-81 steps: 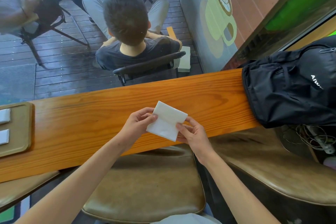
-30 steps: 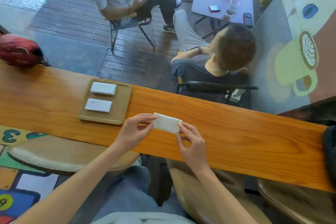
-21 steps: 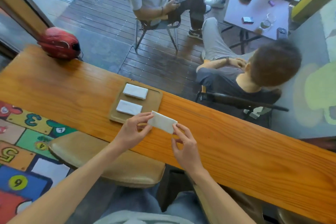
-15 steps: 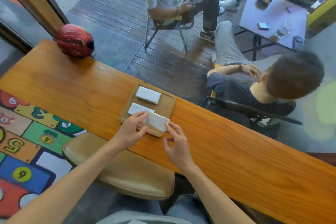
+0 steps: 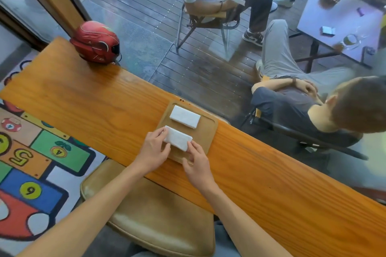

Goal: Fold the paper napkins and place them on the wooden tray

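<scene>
**Two napkins showing on the tray**

Your left hand and right hand pinch the ends of a folded napkin with thumb and fingertips, low over the wooden tray. It probably rests on another napkin beneath; you can't tell. A second folded napkin lies just beyond.

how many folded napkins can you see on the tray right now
2: one at the tray's far end, one nearer between both hands. Another may lie hidden beneath the nearer one.
</scene>
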